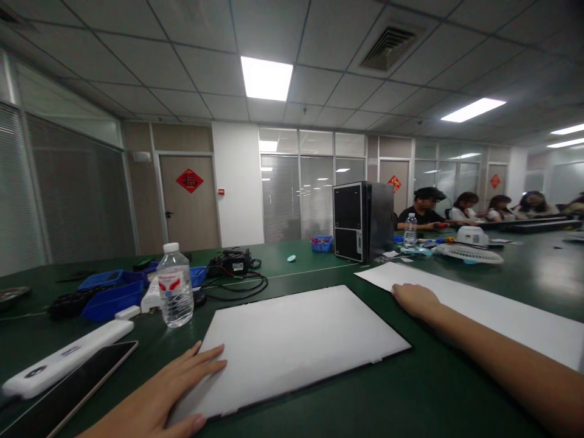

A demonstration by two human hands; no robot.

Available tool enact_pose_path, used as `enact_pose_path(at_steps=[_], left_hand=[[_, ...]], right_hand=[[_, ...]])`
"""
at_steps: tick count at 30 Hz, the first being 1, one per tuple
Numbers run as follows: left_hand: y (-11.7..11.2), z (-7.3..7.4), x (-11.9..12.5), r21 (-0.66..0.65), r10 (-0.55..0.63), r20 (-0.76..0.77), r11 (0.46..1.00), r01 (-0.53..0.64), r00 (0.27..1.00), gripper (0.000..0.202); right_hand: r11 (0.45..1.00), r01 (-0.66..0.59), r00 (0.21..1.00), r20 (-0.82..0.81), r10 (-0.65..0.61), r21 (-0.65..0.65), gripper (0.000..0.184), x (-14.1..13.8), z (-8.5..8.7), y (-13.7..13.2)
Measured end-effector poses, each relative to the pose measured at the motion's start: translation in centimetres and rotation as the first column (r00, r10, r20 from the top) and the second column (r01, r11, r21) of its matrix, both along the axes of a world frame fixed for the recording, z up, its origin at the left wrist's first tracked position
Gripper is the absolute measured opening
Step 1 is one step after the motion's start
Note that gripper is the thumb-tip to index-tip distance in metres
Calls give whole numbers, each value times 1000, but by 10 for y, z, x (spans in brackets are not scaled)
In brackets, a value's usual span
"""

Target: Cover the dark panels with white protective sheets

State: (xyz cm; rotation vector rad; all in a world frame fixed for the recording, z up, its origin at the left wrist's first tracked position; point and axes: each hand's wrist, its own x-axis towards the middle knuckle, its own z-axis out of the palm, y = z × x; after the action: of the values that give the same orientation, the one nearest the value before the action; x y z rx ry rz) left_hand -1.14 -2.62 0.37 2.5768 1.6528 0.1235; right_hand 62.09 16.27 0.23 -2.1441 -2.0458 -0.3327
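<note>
A white rectangular panel with thin black edges (296,347) lies flat on the green table in front of me. My left hand (182,383) rests on its left edge, fingers spread, the thumb near the front corner. To the right lies a long white sheet (483,310). My right hand (415,299) is closed at the near left edge of that sheet, with its fingertips partly hidden. Panel and sheet lie apart, with a strip of green tabletop between them.
On the left are a water bottle (174,289), a white elongated device (68,359), a dark-screened phone or tablet (73,389), blue bins (114,298) and a black adapter with cables (235,264). Behind stands a computer tower (362,222). Several people sit at the far right.
</note>
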Motion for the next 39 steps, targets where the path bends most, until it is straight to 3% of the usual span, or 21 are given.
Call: enact_pose_path(at_steps=[5,11,14,17,20,23,25,27,29,31,34,37,39], left_hand=[[3,-5,-6,-9,-21,-14,1000,21,1000,69],[-4,-16,8,200,37,102,978,-57,994,64],[-6,-17,12,216,39,118,974,-64,992,63],[-4,-15,10,179,40,79,982,-54,996,64],[-2,-12,6,114,27,34,993,-31,999,66],[0,-7,3,106,29,21,994,-31,999,67],[2,-3,2,35,14,-18,999,-13,1000,69],[4,-2,0,-36,-3,-57,999,1,998,71],[5,-5,0,-9,3,-54,1000,-3,999,70],[5,-12,2,92,15,-12,996,-14,1000,67],[1,-23,6,242,24,54,970,-37,998,63],[-2,-27,9,275,18,66,961,-35,998,64],[-2,-27,9,287,9,69,958,-28,998,64]], right_hand=[[1000,4,994,112,-6,24,34,-20,13,-11],[994,-60,987,156,45,92,33,-53,22,-28],[981,-138,979,170,114,135,33,-74,27,-42],[945,-286,950,173,258,157,32,-97,32,-59],[874,-475,872,190,451,106,24,-117,33,-76],[759,-647,757,186,626,78,21,-131,31,-91],[669,-741,669,155,727,62,23,-137,30,-99],[583,-812,582,113,805,27,28,-140,31,-105],[547,-837,547,76,834,18,32,-140,34,-108],[583,-810,586,55,809,61,34,-135,37,-105],[721,-676,735,61,676,153,35,-119,38,-91],[850,-504,864,79,498,156,36,-100,34,-74],[894,-433,901,89,425,115,40,-90,31,-65]])
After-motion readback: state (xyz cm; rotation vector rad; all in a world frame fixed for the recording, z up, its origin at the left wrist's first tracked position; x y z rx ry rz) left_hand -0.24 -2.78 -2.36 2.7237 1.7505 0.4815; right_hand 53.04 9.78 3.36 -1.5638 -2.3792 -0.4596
